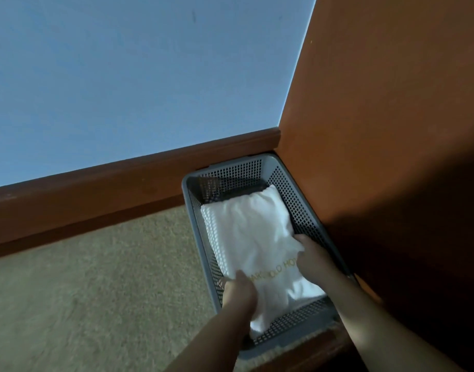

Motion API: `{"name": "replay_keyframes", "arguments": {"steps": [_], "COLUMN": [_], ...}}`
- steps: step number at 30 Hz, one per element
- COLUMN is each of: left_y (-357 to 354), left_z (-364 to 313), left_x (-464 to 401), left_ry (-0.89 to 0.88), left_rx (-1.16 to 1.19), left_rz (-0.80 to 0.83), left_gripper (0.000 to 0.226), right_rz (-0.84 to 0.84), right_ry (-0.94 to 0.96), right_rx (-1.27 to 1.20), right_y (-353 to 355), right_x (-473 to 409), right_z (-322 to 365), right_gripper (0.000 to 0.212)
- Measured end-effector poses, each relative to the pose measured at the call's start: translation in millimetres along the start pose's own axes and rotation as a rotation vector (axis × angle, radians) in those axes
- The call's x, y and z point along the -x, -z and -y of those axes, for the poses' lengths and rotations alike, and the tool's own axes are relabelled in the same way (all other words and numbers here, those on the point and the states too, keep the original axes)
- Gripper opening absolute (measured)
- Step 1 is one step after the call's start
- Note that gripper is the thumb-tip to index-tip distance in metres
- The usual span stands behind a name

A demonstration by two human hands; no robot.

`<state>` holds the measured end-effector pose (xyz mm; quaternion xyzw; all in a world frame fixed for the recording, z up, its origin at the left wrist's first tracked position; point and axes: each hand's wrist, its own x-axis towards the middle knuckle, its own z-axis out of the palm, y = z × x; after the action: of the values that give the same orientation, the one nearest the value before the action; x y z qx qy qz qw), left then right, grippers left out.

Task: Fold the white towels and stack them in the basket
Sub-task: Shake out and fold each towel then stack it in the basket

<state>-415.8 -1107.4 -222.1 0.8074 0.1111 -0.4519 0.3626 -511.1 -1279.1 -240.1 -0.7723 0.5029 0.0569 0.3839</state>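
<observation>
Inside the grey perforated plastic basket [195,208], against its near wall: folded white terry towel [246,232], soft, light, floppy. Left hand [240,292] and right hand [312,257] pressing down, fingers hidden, grip unclear. Best lifted from beneath both long edges.

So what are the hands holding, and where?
Both hands, left and right, grip the folded white towel by its near end, inside the grey basket.

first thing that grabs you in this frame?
The folded white towel with gold lettering, bright inside the grey mesh basket wedged in the room corner. Both hands lie on it: left hand at the near-left edge, right hand at the right side.
</observation>
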Motion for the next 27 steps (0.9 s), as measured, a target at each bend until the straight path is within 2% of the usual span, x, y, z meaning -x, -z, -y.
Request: {"name": "replay_keyframes", "arguments": {"steps": [2, 4, 6, 8, 10, 12, 14, 15, 17, 19, 21, 24, 27], "left_y": [0.4, 1.7, 3.4, 9.3, 17.1, 25.0, 31.4, 33.9, 37.4, 37.7, 31.6, 21.2, 18.5], "left_z": [-2.9, -5.8, -6.5, -13.1, -31.1, -55.3, -73.6, -79.0, -81.3, -80.3, -84.1, -92.9, -94.9], "left_x": [5.7, 10.4, 17.9, 27.6, 24.6, 2.8, -32.5, -48.9, -78.0, -99.8, -111.6, -116.9, -107.8], "left_ry": [-0.003, -0.088, -0.227, -0.381, -0.583, -0.713, -0.727, -0.717, -0.683, -0.654, -0.619, -0.553, -0.541], "left_rx": [-0.015, -0.173, -0.439, -0.722, -0.983, -1.15, -1.304, -1.393, -1.553, -1.624, -1.64, -1.64, -1.663], "left_rz": [-0.025, 0.0, 0.008, 0.006, -0.083, -0.113, -0.072, -0.057, -0.041, -0.046, -0.06, -0.065, -0.077], "left_gripper": [0.053, 0.057, 0.078, 0.106, 0.112, 0.115, 0.134, 0.149, 0.171, 0.177, 0.18, 0.182, 0.172], "right_rz": [-0.093, -0.095, -0.072, -0.129, -0.216, -0.156, 0.081, 0.22, 0.382, 0.41, 0.373, 0.322, 0.32], "right_ry": [0.072, 0.142, 0.18, 0.24, 0.341, 0.437, 0.441, 0.424, 0.454, 0.498, 0.539, 0.599, 0.622], "right_rx": [0.094, 0.304, 0.58, 0.767, 0.796, 0.692, 0.576, 0.591, 0.795, 0.992, 1.076, 1.142, 1.203], "right_y": [2.3, 1.6, 0.6, 1.8, 6.4, 12.4, 16.8, 17.1, 12.6, 4.9, 1.6, 2.7, 3.5], "right_x": [-1.0, 2.5, 9.4, 10.0, 0.6, -13.6, -27.3, -36.1, -56.2, -77.5, -95.8, -111.6, -113.9], "right_z": [0.0, -4.3, -7.9, -3.6, 9.1, 26.5, 45.3, 52.8, 60.4, 59.0, 55.4, 55.7, 56.2], "right_gripper": [0.053, 0.058, 0.057, 0.05, 0.044, 0.052, 0.072, 0.088, 0.13, 0.162, 0.174, 0.176, 0.176]}}
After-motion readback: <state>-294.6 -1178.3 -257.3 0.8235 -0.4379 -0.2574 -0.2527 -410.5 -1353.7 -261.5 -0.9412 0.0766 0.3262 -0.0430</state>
